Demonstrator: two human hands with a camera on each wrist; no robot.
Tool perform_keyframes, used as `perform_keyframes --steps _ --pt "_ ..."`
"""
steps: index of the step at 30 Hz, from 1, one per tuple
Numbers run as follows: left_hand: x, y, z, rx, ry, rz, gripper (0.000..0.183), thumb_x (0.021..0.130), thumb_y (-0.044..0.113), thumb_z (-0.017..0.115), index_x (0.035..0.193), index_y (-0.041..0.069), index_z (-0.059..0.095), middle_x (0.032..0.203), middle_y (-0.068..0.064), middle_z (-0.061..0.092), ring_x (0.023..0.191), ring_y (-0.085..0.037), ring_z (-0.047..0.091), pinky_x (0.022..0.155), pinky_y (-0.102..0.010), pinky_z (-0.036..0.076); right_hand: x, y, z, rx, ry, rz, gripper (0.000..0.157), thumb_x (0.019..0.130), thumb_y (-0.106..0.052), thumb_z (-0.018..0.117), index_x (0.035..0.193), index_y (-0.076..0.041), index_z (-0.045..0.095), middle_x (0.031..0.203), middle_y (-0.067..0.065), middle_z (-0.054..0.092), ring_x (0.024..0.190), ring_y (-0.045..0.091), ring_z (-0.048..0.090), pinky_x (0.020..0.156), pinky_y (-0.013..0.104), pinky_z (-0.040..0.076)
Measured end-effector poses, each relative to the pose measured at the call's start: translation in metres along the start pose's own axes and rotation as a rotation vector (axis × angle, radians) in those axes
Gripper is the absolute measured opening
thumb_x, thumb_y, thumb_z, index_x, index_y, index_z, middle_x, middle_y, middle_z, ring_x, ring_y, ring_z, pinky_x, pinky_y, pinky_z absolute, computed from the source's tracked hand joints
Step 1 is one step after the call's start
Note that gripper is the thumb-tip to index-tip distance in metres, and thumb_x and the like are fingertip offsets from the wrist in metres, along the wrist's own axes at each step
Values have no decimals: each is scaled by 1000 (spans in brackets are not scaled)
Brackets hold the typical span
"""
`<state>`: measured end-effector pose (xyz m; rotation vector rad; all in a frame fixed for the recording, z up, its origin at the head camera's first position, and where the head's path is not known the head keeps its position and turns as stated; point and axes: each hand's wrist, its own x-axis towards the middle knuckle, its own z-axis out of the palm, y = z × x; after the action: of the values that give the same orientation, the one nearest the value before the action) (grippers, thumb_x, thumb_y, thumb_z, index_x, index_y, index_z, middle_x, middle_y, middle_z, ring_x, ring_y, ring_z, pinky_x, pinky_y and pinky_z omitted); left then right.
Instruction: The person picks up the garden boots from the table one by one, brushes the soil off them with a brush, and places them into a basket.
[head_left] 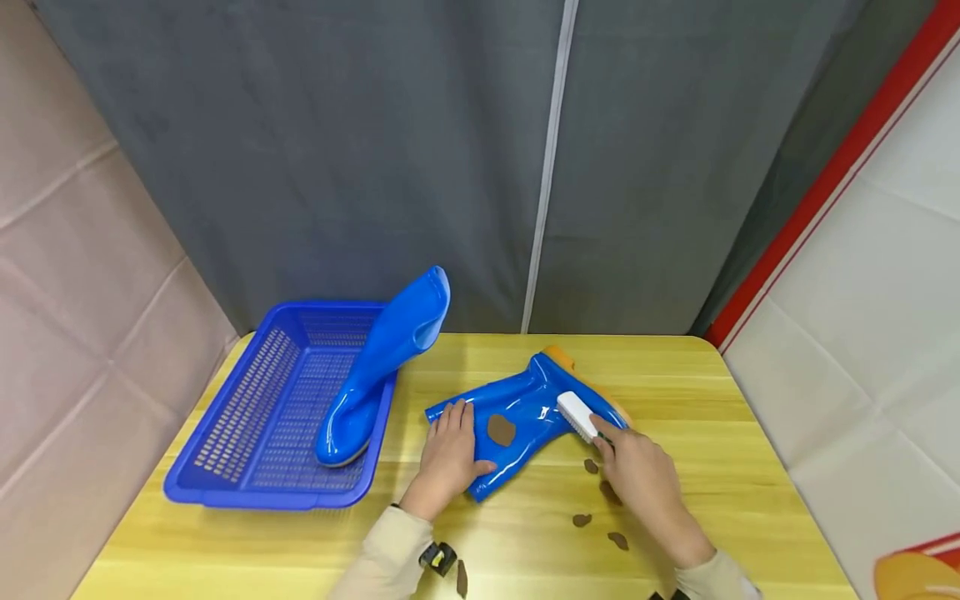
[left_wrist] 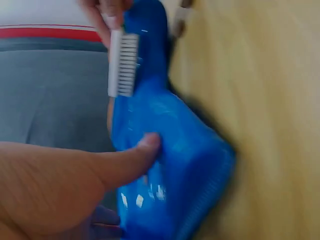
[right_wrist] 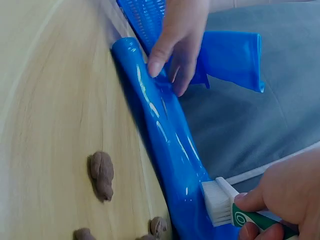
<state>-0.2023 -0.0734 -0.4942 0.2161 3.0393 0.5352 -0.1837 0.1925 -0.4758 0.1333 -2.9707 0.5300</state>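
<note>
A shiny blue rain boot [head_left: 525, 396] with an orange sole lies on its side on the table. One flat brown patch [head_left: 501, 430] shows on its shaft. My left hand [head_left: 448, 454] rests on the shaft near the opening, fingers stretched out and thumb spread, pressing it down. My right hand [head_left: 643, 475] grips the green handle of a white-headed scrub brush [head_left: 576, 414]. Its white bristles [right_wrist: 216, 204] are right at the boot's surface, around the foot part. In the left wrist view, my left thumb [left_wrist: 149, 142] lies across the blue boot.
A blue plastic basket [head_left: 279, 500] stands on the left, with a second blue boot [head_left: 382, 350] leaning out over its right rim. Several brown lumps [head_left: 582, 520] lie on the wooden table [head_left: 525, 550] near my right hand. Behind the table hangs a grey curtain [head_left: 337, 167].
</note>
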Motion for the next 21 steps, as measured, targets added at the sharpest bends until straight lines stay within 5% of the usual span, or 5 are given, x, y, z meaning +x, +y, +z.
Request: perform_keyframes --steps 11,17,21 --pt "-1 -19 24 242 -128 -1 114 76 73 66 156 3 24 167 -13 19 155 -32 19 125 -54 19 -1 -8 5 -53 -14 -39 38 97 -21 62 135 -17 63 84 14 71 52 13 41 43 27 30" --pt "6 -18 17 380 -93 0 115 73 79 61 155 6 29 166 -11 23 154 -29 22 125 -54 17 4 -12 5 -75 46 -96 38 96 -17 63 134 -14 64 77 14 67 49 13 39 41 26 29" --pt "5 -18 19 373 -102 -6 115 72 80 62 155 6 30 166 -13 20 154 -30 21 125 -55 17 1 -12 11 -79 61 -97 37 96 -16 63 133 -14 64 79 16 68 48 13 39 41 25 29"
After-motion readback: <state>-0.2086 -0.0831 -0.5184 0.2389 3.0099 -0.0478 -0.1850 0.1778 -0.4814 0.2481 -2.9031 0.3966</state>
